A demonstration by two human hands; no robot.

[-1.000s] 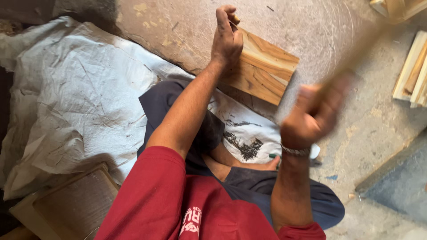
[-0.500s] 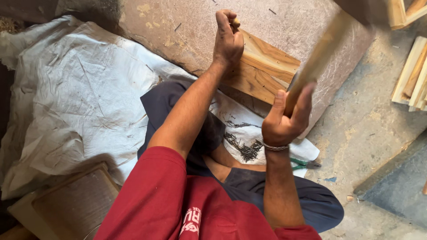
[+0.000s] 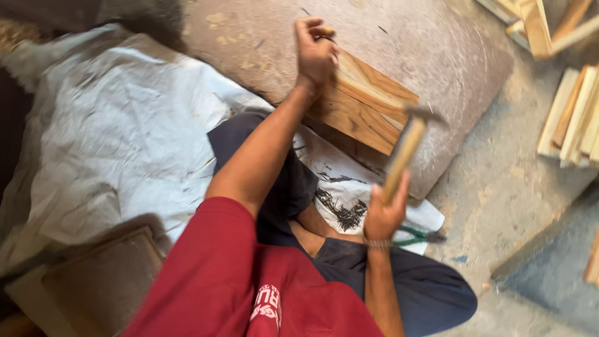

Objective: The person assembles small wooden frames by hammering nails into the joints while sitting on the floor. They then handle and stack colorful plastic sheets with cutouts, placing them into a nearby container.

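One wooden block (image 3: 365,106), one hammer (image 3: 404,150) and two hands were in view. The block, built of at least two stacked boards, lay on a round grey slab (image 3: 437,56) toward the far side of the scene, its right corner just short of the hammer head. The left hand (image 3: 315,50) was clenched at the block's far left end, fingers curled around a small object that could not be identified. The right hand (image 3: 384,212) was closed around the lower end of the hammer's wooden handle; the metal head stood raised above the block's right edge, blurred. Bare slab surface lay open to the far side and right of the block. A pile of dark nails (image 3: 340,209) lay on a white sheet (image 3: 125,137) near the person's knee. Several wooden slats (image 3: 574,118) were stacked at the right edge, well apart from the block.
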